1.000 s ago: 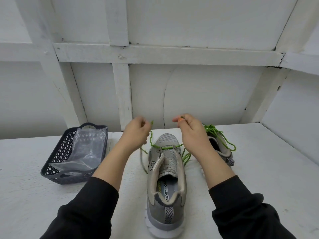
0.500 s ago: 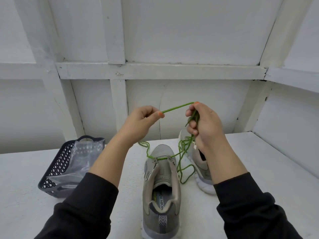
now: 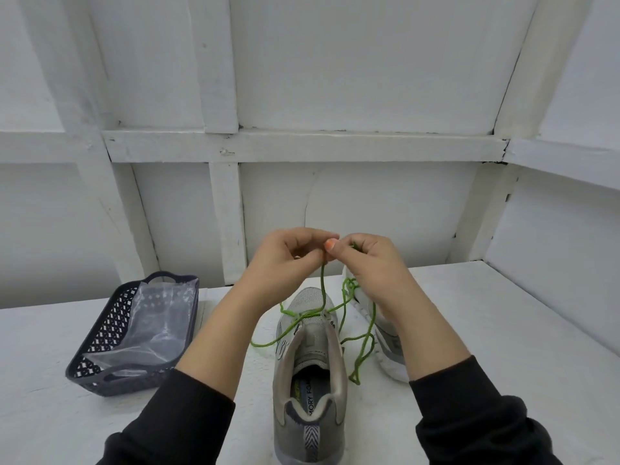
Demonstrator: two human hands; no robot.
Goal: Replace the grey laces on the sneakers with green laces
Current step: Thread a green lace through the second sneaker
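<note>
Grey mesh-cloth sneaker: upper was woven and matt; heel collar was smooth padded fabric; printed insole showed slight sheen. Second grey sneaker with white sole: sole looked like matt rubber or foam. Thin green cord lace: round textile, matt. Dark perforated plastic basket: moulded, dull finish. Clear plastic bag: glossy, creased, caught highlights. White painted table: rough, grainy. White board-and-batten wall: looked like painted wood, matt, cracked at joints. Black sleeves: soft matt cloth.
</note>
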